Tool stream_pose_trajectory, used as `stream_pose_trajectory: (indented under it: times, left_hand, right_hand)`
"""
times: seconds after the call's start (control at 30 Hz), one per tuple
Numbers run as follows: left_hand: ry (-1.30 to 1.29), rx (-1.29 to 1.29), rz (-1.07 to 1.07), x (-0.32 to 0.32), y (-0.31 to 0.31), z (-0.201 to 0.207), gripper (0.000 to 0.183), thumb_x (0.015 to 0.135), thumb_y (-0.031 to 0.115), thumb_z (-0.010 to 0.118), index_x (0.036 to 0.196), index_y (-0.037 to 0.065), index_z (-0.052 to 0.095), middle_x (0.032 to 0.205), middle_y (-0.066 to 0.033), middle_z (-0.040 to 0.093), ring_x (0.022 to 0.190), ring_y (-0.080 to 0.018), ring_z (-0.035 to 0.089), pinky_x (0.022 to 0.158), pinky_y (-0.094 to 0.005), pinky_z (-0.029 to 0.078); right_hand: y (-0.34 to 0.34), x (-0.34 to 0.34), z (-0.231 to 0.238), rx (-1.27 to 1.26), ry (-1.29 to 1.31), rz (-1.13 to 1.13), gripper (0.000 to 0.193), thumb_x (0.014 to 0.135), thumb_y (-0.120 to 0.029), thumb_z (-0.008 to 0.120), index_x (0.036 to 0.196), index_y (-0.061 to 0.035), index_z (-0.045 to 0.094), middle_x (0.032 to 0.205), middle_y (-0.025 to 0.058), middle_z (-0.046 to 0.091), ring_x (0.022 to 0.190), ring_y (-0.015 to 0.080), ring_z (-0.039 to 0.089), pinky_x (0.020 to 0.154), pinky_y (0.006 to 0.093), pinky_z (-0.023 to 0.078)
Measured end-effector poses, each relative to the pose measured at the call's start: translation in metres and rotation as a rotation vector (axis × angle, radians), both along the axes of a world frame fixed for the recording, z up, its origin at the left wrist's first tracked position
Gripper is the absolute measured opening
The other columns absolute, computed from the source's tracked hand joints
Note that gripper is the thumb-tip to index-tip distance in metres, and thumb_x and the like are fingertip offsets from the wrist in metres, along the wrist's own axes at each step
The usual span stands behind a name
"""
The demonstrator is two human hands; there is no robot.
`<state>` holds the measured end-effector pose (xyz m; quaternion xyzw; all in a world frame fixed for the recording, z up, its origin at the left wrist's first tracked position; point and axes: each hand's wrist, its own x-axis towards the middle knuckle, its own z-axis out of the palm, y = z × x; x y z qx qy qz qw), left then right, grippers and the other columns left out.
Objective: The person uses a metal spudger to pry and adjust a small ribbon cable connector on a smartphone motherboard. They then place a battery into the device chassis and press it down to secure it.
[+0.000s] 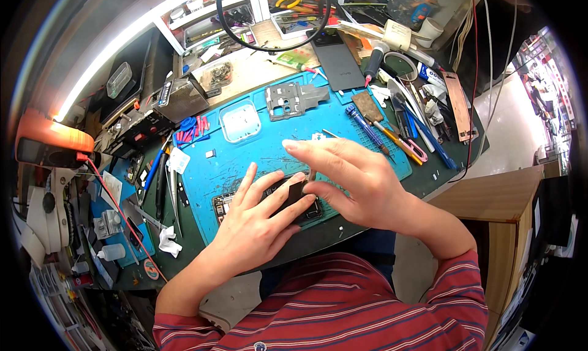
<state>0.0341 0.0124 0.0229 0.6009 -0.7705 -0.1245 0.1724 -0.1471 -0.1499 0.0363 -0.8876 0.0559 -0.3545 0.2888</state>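
An opened smartphone (225,208) lies on the blue work mat, its internal parts exposed and a dark rectangular battery-like piece (296,193) toward its right half. My left hand (256,219) rests across the phone with its fingers spread, fingertips along the phone's upper side. Over the phone's right end is my right hand (361,173). Its index finger reaches out to the left, while the thumb presses near the dark piece. A small brownish bit shows above that thumb; what it is I cannot make out. Both hands hide much of the phone.
Farther back on the mat (208,173) are a clear plastic tray (239,121) and a grey phone mid-frame (297,100). A dark phone back panel (339,66) lies behind. Screwdrivers (367,129) and tweezers crowd the right; more tools and crumpled tissue (169,241) lie left. A black ring (269,48) hangs overhead.
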Motion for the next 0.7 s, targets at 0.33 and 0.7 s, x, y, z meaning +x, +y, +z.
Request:
stream_pose_trajectory:
  times: [0.33,0.7]
  left_hand:
    - [-0.013,-0.012,0.004,-0.001,0.003,-0.004,0.069,0.081,0.016,0.085,0.147,0.022,0.067,0.143,-0.0073,0.063,0.146,-0.035,0.048,0.127,-0.0712,0.027]
    - [-0.066,-0.1,-0.043,0.006,-0.002,-0.006,0.055,0.083,0.023,0.085,0.136,0.015,0.072,0.146,-0.007,0.065,0.137,-0.03,0.058,0.127,-0.0674,0.03]
  right_hand:
    - [0.001,-0.007,0.0,-0.031,0.103,-0.023,0.069,0.082,-0.001,0.079,0.148,-0.0164,0.066,0.104,0.0084,0.079,0.083,0.0248,0.075,0.068,0.0354,0.061]
    - [0.003,-0.008,0.003,-0.028,0.096,-0.022,0.06,0.089,-0.001,0.081,0.146,-0.0094,0.066,0.103,0.011,0.079,0.082,0.0262,0.075,0.071,0.0362,0.062]
